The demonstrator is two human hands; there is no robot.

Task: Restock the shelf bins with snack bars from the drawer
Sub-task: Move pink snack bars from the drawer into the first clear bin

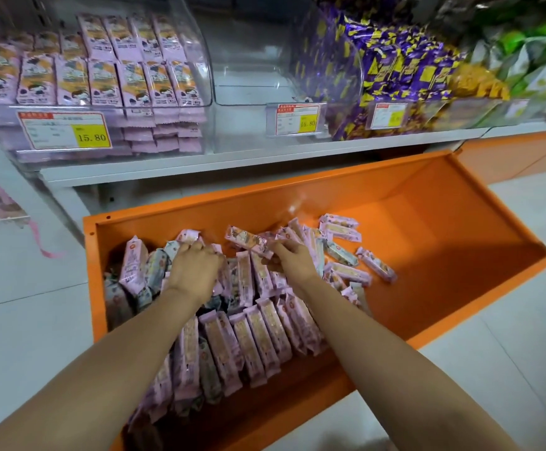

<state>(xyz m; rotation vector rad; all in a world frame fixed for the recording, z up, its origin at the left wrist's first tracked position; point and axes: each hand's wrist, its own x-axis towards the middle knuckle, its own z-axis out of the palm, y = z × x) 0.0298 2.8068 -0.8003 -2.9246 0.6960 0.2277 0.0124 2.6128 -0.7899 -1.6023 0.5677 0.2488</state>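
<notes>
Head view has you leaning over the orange drawer, both arms down inside it, and you're right at the pick-up stage. Your right hand pinches a lifted bar by its near end, with the wrapper tilted up clear of the heap. Your left hand has its fingers curled down over a far bar at the back of the pile, gripping it as far as I can tell. Nothing is on its way up to the shelf yet. Below your wrists the pink snack bars lie thick across the drawer's left and middle, with loose ones scattered to the right, so plenty of stock remains. Up top, the left bin looks well filled with matching pink packs behind its price tag. The purple-wrapper bin on the right is heaped, and the clear middle bin between them shows no packs that I can see. My read: that middle bin is the big job left, many handfuls away.
</notes>
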